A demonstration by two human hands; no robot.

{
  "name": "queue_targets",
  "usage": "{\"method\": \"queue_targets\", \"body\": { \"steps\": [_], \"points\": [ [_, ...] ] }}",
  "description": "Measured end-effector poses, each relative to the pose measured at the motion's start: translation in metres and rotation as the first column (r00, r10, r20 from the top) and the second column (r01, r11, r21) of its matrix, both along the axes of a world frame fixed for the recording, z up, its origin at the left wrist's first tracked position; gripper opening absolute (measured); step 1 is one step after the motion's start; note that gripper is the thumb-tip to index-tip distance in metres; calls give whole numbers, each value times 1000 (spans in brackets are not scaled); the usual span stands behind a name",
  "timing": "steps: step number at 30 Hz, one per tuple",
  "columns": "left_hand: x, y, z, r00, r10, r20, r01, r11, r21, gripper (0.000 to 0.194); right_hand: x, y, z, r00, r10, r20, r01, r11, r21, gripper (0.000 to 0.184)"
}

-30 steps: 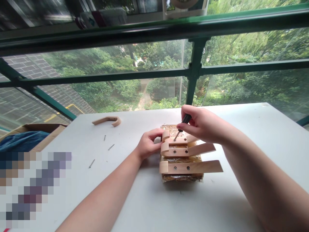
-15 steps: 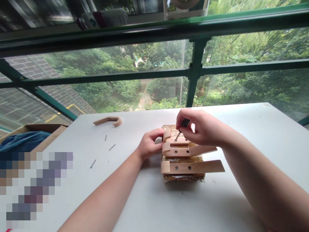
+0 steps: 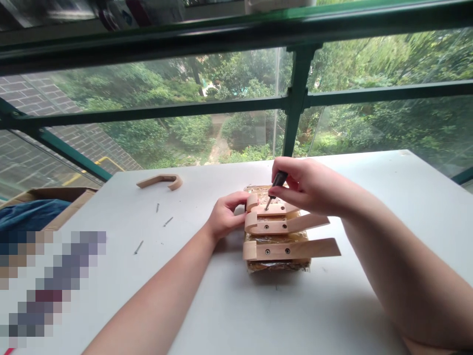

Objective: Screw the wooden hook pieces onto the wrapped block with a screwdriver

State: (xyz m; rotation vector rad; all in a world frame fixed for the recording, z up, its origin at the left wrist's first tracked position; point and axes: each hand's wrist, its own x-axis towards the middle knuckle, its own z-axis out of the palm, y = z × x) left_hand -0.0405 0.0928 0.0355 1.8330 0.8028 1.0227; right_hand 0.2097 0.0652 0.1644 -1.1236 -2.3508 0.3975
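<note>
My right hand [image 3: 295, 185] is closed around the black handle of a screwdriver [image 3: 280, 179]. Its tip rests on a screw in the left hole of the farthest wooden hook [image 3: 275, 210]. At the curled left end of that same hook, my left hand [image 3: 229, 214] grips with thumb and fingers, some fingertips hidden. Beneath lies a block wrapped in clear film [image 3: 277, 267]. Two more hooks lie across it: a middle wooden hook [image 3: 275, 227] and a near wooden hook [image 3: 301, 249], each with two screw heads showing.
A loose wooden hook [image 3: 159, 180] lies at the table's back left. Several screws are scattered left of my hand, among them a long screw [image 3: 138, 247]. A cardboard box [image 3: 79, 207] with blue cloth stands beyond the white table [image 3: 221, 315]. Green railing [image 3: 185, 108] runs behind.
My right hand has shifted, and more of the screwdriver's handle shows. The tip stays on the same screw. The whole view has tilted slightly; my left hand keeps its grip.
</note>
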Motion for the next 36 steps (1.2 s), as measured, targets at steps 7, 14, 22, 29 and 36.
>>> {"method": "queue_targets", "body": {
  "steps": [7,14,22,29,36],
  "points": [
    [0,0,-1,1000,-2,8,2,1000,4,34,-3,3,-8,995,-69,-68,67,997,-34,15],
    [0,0,0,1000,-9,0,9,1000,-4,35,-10,5,-14,982,13,-191,-29,996,-79,15],
    [4,-4,6,999,36,-19,-36,999,2,33,0,2,-5,973,185,-139,-200,974,-103,20],
    [5,-6,11,999,39,-29,-38,999,5,32,8,1,1,992,111,-59,-117,986,-116,21],
    [5,-5,10,999,36,-30,-36,999,1,32,5,1,3,1000,19,8,-19,999,-44,11]
  ]
}}
